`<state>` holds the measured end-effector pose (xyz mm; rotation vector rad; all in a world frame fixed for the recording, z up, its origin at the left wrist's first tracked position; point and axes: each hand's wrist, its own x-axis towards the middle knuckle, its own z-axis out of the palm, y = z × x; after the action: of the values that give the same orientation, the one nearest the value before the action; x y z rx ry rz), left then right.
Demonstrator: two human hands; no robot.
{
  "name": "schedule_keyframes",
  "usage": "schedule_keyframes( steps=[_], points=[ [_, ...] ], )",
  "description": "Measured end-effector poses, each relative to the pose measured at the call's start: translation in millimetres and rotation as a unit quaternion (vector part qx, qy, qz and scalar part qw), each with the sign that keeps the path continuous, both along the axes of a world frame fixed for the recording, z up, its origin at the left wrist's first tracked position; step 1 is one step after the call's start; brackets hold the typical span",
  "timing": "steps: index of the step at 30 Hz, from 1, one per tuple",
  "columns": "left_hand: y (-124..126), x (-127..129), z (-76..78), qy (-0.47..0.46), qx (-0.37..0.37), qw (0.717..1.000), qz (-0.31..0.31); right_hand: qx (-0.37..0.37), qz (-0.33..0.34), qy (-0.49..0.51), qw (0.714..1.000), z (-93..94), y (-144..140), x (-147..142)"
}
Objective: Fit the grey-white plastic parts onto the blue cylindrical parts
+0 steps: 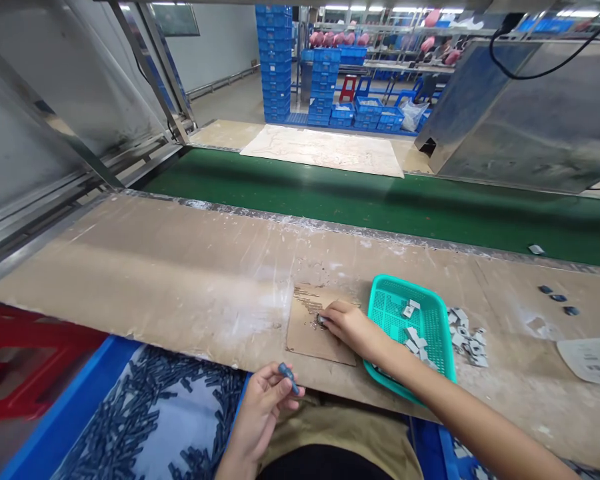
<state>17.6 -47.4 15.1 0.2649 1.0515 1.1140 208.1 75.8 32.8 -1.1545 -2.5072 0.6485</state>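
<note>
Left hand [267, 403]: clamped with thumb and fingers on one dark blue piece [288, 377], held in the air near the front edge of the tabletop [180, 267]. Right hand [347, 325]: fingers brought together on a small dark piece [321, 320] at the cardboard sheet [320, 348]; exact form of this piece not possible to tell, being mostly covered. Judging from this view, in the middle of handling, with both held pieces well apart from each other. Much left, as it seems: a great many similar dark blue pieces [130, 413] inside the blue bin [35, 443], at the left. Some pale pieces [416, 339] inside the green basket [450, 353], more in a loose heap [473, 347] just beside it. Farther right on the tabletop, three dark pieces [559, 298]; impossible to say whether finished or waiting, therefore no safe count of completed ones.
</note>
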Motion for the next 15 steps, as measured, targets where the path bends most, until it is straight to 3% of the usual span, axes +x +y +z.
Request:
schedule_keyframes(
  steps=[2,4,8,11,15],
  points=[
    [7.3,7.0,0.6,-0.015,0.004,1.0,-0.008,-0.041,-0.04,0.053,0.997,7.4,-2.7,1.2],
    [15.0,15.0,2.4,-0.032,0.007,0.999,-0.006,-0.133,-0.11,0.147,0.974,17.9,-7.1,4.1],
    [29.1,35.8,8.7,-0.044,0.02,0.999,0.024,-0.341,-0.226,0.324,0.853,34.4,-22.8,12.5],
    [35.5,52.9,14.0,-0.029,0.043,0.998,0.038,-0.366,-0.263,0.387,0.804,38.5,-40.2,17.8],
    [38.0,71.2,19.8,-0.004,0.084,0.996,0.033,-0.319,-0.302,0.405,0.802,40.4,-62.2,20.2]
  ],
)
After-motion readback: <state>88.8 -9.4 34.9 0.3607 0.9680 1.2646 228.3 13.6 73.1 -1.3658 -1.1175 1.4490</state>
